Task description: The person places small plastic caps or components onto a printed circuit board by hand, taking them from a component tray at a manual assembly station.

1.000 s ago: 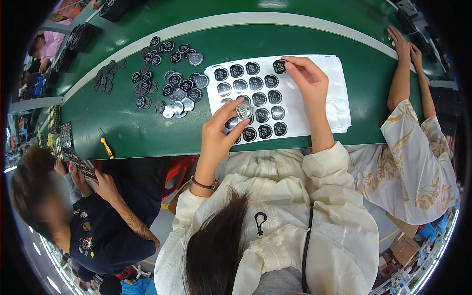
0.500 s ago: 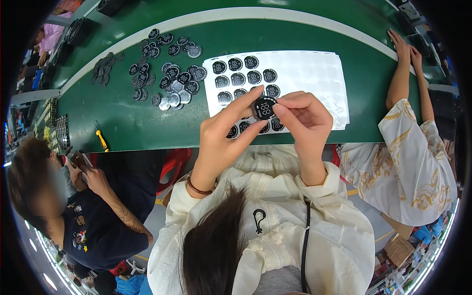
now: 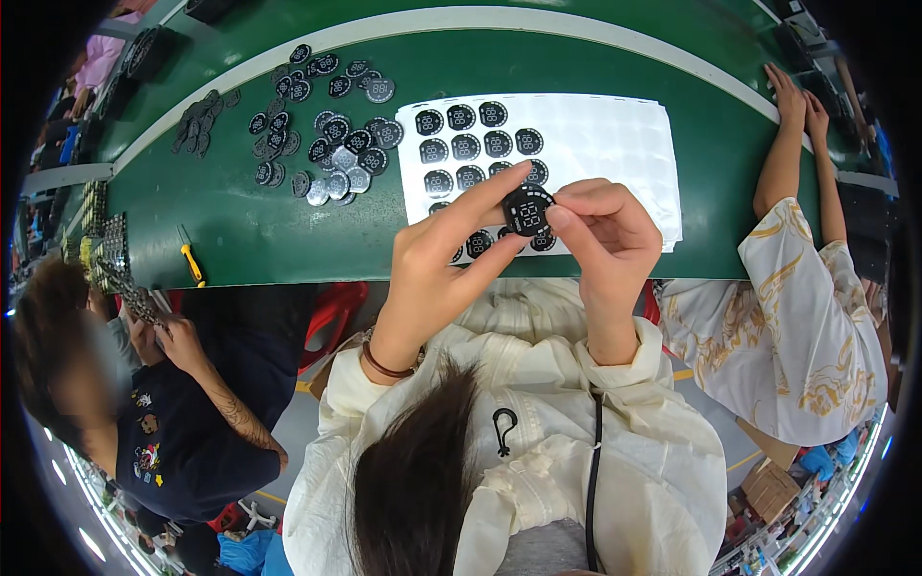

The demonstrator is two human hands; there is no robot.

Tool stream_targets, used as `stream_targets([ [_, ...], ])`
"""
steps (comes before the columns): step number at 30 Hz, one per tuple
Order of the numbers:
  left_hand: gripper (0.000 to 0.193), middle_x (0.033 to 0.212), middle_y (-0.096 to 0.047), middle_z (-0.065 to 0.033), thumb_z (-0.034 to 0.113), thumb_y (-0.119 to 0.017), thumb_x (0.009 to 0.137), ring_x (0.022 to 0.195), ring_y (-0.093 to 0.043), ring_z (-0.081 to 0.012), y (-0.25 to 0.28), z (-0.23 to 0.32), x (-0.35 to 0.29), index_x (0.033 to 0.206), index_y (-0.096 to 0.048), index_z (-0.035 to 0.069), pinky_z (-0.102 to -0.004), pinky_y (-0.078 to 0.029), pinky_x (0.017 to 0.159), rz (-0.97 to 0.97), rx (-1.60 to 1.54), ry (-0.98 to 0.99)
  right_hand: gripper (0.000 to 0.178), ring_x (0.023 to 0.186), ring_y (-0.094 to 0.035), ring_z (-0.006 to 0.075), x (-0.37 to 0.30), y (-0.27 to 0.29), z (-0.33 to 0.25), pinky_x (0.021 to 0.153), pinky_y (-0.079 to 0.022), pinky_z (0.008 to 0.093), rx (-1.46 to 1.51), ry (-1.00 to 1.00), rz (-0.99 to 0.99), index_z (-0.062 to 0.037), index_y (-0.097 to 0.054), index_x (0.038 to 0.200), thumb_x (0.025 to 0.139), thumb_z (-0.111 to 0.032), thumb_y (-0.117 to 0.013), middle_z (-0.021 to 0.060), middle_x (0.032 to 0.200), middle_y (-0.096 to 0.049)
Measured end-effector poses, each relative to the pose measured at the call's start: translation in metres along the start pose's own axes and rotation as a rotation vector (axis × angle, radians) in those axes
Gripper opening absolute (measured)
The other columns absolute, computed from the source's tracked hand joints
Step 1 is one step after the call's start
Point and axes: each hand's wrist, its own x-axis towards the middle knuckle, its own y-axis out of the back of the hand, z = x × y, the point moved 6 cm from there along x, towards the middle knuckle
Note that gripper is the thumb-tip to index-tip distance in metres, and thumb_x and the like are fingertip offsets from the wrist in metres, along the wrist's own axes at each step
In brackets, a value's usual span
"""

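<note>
A round black display disc (image 3: 527,211) with pale digit segments and a ring of pale marks is held up, its face toward me. My left hand (image 3: 437,250) spans its left side, index finger above and thumb below. The thumb and fingertips of my right hand (image 3: 617,230) pinch its right edge. Beneath them lies a white sheet (image 3: 610,144), its left part covered by rows of similar black round pieces (image 3: 466,147). My hands hide some of the lower rows.
Loose discs (image 3: 338,158) lie scattered left of the sheet on the green table (image 3: 259,230). Farther left are a smaller dark heap (image 3: 200,123) and a yellow-handled screwdriver (image 3: 192,264). One person sits at left holding a patterned strip; another rests their hands (image 3: 797,101) at the table's right.
The disc has shifted slightly right and turned, showing its face more fully. My right hand has moved a little right with it. The person at left has raised a patterned strip.
</note>
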Motion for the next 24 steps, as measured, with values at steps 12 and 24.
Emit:
stream_targets([
  [12,0.048,0.113,-0.063,-0.0103,0.0,-0.07,0.073,0.083,-0.067,-0.0184,-0.0017,-0.0018,0.0008,0.119,-0.057,0.002,-0.0273,-0.053,0.074,0.029,-0.005,0.02,0.012,0.072,-0.055,0.011,0.0008,0.0009,-0.0011,0.063,-0.046,0.0219,-0.048,0.026,0.009,0.004,-0.059,0.084,0.076,0.012,-0.063,0.0117,0.087,-0.061],
  [24,0.049,0.112,-0.064,-0.01,0.001,-0.071,0.072,0.078,-0.066,-0.0179,-0.0039,-0.0024,0.0004,0.119,-0.058,0.003,-0.0272,-0.053,0.07,0.05,0.017,0.024,0.013,0.075,-0.056,0.0125,0.0009,0.0015,-0.0032,0.066,-0.045,0.0228,-0.092,0.1,-0.014,0.0041,-0.059,0.085,0.075,0.013,-0.063,0.0119,0.087,-0.061],
])
